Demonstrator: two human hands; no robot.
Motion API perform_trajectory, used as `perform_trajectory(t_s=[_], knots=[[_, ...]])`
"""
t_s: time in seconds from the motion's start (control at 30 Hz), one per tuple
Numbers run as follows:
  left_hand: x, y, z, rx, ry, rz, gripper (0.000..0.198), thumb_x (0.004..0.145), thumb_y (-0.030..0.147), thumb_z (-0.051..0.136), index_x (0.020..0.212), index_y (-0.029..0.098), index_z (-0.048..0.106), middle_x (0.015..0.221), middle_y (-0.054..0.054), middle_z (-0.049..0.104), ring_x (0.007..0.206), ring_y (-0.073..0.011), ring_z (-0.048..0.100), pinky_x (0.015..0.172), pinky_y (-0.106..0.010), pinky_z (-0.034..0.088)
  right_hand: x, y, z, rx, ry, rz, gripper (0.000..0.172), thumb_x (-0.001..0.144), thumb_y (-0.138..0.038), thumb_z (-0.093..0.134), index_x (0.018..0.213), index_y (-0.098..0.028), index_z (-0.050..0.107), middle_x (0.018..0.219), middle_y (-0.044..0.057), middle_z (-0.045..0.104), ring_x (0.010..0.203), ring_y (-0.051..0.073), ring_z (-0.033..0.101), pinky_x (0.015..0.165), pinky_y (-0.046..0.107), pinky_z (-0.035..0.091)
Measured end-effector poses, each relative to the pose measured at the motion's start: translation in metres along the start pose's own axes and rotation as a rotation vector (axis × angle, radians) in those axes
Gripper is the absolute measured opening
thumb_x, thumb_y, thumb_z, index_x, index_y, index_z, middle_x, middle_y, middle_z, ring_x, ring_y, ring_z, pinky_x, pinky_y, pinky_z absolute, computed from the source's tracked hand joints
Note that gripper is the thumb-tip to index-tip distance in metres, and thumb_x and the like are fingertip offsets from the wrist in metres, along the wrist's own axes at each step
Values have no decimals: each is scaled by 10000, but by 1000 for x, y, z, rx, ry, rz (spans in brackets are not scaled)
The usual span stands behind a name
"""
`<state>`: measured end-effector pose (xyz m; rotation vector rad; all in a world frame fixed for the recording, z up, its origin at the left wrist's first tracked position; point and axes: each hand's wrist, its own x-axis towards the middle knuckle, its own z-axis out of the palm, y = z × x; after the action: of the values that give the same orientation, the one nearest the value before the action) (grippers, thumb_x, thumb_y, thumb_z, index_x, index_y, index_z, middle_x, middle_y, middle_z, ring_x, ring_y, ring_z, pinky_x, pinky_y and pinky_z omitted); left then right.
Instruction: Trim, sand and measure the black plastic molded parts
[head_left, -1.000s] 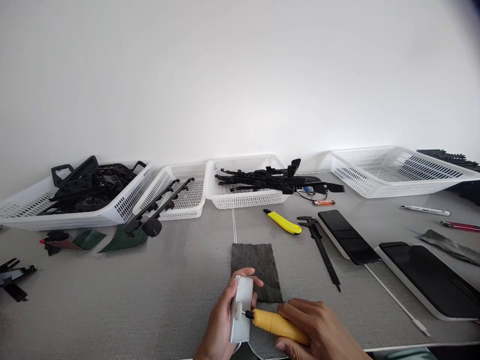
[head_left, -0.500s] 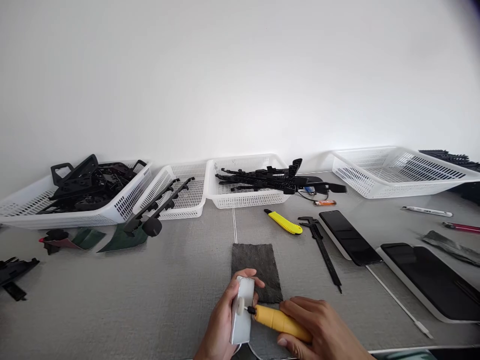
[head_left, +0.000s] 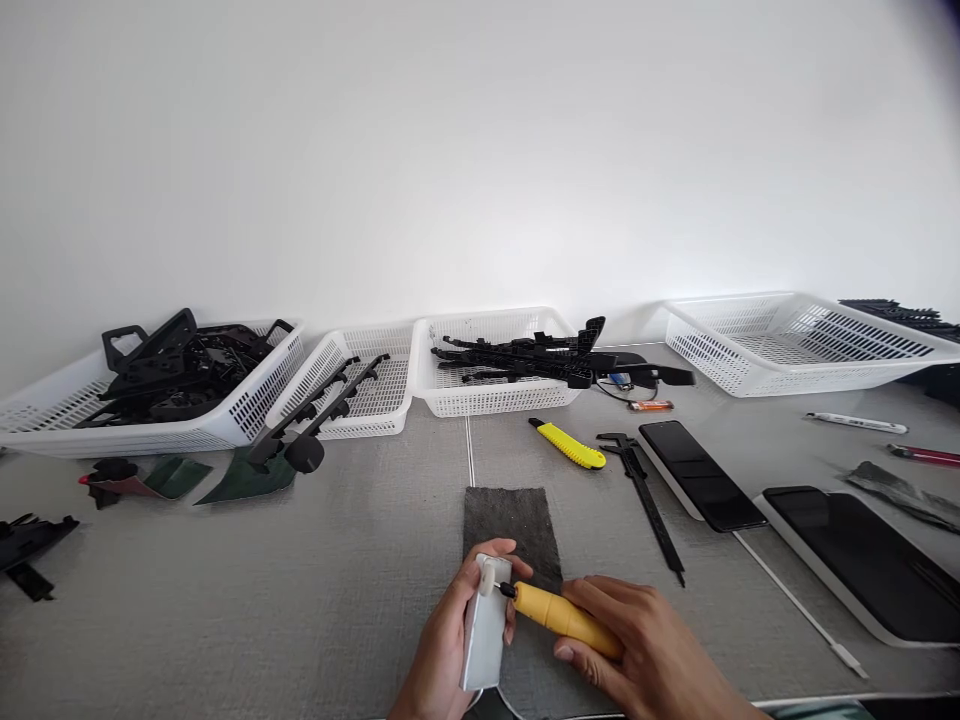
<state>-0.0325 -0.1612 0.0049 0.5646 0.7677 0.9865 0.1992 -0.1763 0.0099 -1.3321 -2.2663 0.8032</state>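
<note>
My left hand [head_left: 442, 645] is wrapped round a flat, pale grey rectangular block [head_left: 486, 640], held tilted up at the table's near edge. My right hand [head_left: 637, 645] grips a yellow-handled rotary tool [head_left: 566, 620] from the right. On the tool's black tip sits a small white polishing wheel [head_left: 488, 579], which meets the block's upper part. Behind the hands lies a dark grey felt pad [head_left: 514, 520], partly covered by my left fingers and the tool.
White baskets [head_left: 495, 402] with black plastic parts line the wall. A yellow utility knife [head_left: 570, 445], a black caliper [head_left: 649, 510], a phone [head_left: 701, 475] and a larger black-topped device [head_left: 855, 560] lie to the right. A white cable [head_left: 799, 605] runs between them.
The polishing wheel has moved from the middle of the block up towards its far end. My right hand and the tool shifted slightly with it; my left hand barely moved.
</note>
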Motion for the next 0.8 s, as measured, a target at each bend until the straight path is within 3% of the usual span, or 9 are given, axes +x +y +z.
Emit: perform_trajectory(t_s=[0.37,0.53,0.67,0.8], knots=[[-1,-1,-1,-7,-5,-6,586,921,676,715,1273,214,789,1151,-105,740,754,-147,551,754,-309,454,2,0,-4,-7,7,-6,477,1109,-639,471,929,-221,616,804,21,678,695,167,641,642,289,372],[-1,-4,-3,-19,-6,-23,609,904,675,738,1280,199,791,910,-61,702,758,-156,555,754,-297,446,0,4,-7,6,13,42,445,1108,-626,488,952,-231,623,819,18,683,704,173,651,641,293,376],[-1,-4,-3,4,-2,7,579,941,659,706,1289,202,781,1124,-115,742,769,-156,566,728,-306,455,-3,3,-5,-4,28,-22,441,1111,-616,486,945,-228,615,805,19,673,696,169,639,639,295,377],[0,-4,-2,7,-11,8,582,948,661,694,1277,189,783,1134,-125,751,735,-143,564,726,-304,461,-1,1,-3,-33,22,-40,455,1112,-628,472,959,-225,618,804,16,672,699,169,639,642,295,371]])
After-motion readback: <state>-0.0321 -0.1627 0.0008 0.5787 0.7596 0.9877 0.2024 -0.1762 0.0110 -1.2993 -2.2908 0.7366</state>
